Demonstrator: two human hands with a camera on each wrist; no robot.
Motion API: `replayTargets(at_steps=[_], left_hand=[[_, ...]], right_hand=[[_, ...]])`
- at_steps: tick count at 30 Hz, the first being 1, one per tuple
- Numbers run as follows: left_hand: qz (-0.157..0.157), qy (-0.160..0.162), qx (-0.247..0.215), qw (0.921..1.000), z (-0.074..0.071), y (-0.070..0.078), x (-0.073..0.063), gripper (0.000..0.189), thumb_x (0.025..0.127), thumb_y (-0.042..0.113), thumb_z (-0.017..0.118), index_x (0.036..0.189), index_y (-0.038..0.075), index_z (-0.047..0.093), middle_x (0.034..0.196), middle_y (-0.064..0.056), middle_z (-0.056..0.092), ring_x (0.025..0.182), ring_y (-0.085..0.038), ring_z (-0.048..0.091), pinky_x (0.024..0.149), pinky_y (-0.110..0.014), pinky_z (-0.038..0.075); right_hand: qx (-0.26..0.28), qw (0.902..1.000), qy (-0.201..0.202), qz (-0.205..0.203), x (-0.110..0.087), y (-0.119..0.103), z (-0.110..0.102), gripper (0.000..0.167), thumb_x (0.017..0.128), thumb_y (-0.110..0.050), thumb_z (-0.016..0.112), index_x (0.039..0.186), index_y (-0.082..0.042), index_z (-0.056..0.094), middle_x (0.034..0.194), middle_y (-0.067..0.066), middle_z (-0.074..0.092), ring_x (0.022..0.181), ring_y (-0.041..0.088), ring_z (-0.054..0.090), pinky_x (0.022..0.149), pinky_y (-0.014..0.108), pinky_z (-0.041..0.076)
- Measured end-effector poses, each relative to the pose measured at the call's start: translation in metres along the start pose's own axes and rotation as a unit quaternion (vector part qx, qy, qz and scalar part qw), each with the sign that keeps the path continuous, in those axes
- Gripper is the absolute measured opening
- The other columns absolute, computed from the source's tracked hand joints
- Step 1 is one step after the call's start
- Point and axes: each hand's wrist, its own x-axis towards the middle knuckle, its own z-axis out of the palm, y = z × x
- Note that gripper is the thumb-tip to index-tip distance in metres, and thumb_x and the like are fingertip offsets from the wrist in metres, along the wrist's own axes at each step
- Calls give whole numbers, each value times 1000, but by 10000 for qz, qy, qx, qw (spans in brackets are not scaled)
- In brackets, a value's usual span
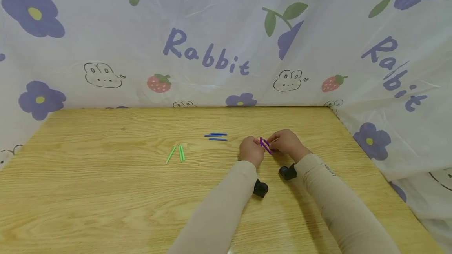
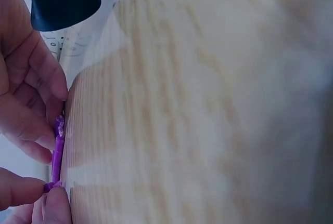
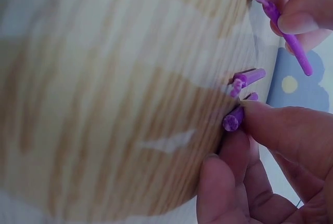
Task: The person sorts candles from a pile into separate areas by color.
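My left hand point(image 1: 252, 150) pinches a thin purple candle point(image 3: 289, 37) between thumb and fingers, tilted and raised off the table in the right wrist view. To its right, my right hand point(image 1: 287, 143) reaches down to the tabletop. Its thumb and a finger pinch a second purple candle point(image 3: 232, 121), seen nearly end-on. One more purple candle point(image 3: 252, 76) lies on the wood just beside those fingertips. In the left wrist view a purple candle point(image 2: 58, 154) shows between the two hands.
Several blue candles point(image 1: 217, 139) lie on the wooden table point(image 1: 106, 191) left of the hands. Three green candles point(image 1: 181, 153) lie farther left. Black wrist cameras point(image 1: 261, 188) hang below both wrists. A printed white curtain point(image 1: 212, 19) stands behind the table and along its right side.
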Motion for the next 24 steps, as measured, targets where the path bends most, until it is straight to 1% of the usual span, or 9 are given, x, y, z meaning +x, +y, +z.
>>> replayTargets(at_steps=[2, 6, 9, 13, 16, 20, 24], left_hand=[[2, 37, 1, 10000, 1, 0, 1, 9, 83, 3, 70, 91, 2, 66, 88, -10, 66, 80, -22, 58, 69, -32, 50], [2, 77, 41, 10000, 2, 0, 0, 9, 83, 5, 71, 90, 2, 66, 87, -10, 66, 80, -23, 58, 69, -32, 50], [0, 106, 155, 9998, 1, 2, 0, 9, 82, 4, 72, 89, 2, 66, 86, -10, 66, 80, -23, 59, 69, -32, 50], [-53, 108, 290, 9995, 0, 5, -1, 8, 81, 2, 71, 87, 2, 66, 84, -8, 65, 79, -22, 59, 68, -31, 50], [-139, 89, 284, 9995, -1, 7, -3, 7, 82, 1, 70, 84, 3, 65, 81, -7, 64, 77, -21, 58, 65, -30, 49], [-219, 152, 328, 9991, -1, 10, -3, 8, 81, 0, 70, 80, 4, 63, 78, -6, 62, 74, -21, 57, 63, -29, 48], [-179, 264, 476, 9984, 2, 11, -3, 9, 79, 1, 71, 79, 4, 62, 76, -6, 62, 74, -21, 57, 63, -29, 48]], right_hand=[[-71, 10000, 10, -40, 0, 0, 0, 24, 84, -2, 64, 106, 4, 71, 81, 7, 70, 65, 11, 54, 55, 21, 44], [-212, 9997, 66, -92, 0, 0, 0, 24, 83, -2, 65, 106, 3, 71, 88, 9, 71, 67, 12, 53, 57, 21, 44], [-158, 9998, 60, -60, 0, 0, 0, 24, 83, -2, 65, 106, 3, 71, 91, 11, 71, 70, 13, 55, 59, 22, 46], [33, 10000, -9, 0, 0, 0, 0, 23, 85, -1, 64, 107, 5, 70, 91, 12, 71, 74, 13, 60, 61, 23, 49], [90, 10000, -38, -4, 0, 0, 1, 23, 85, -1, 63, 107, 5, 70, 92, 12, 71, 75, 13, 62, 62, 23, 51], [58, 10000, -2, -41, 0, 0, 1, 24, 84, 0, 63, 106, 5, 70, 88, 10, 71, 72, 11, 60, 60, 22, 49], [-28, 10000, 59, -54, 0, 1, 0, 24, 83, -1, 64, 106, 4, 71, 85, 8, 71, 70, 11, 57, 58, 21, 48]])
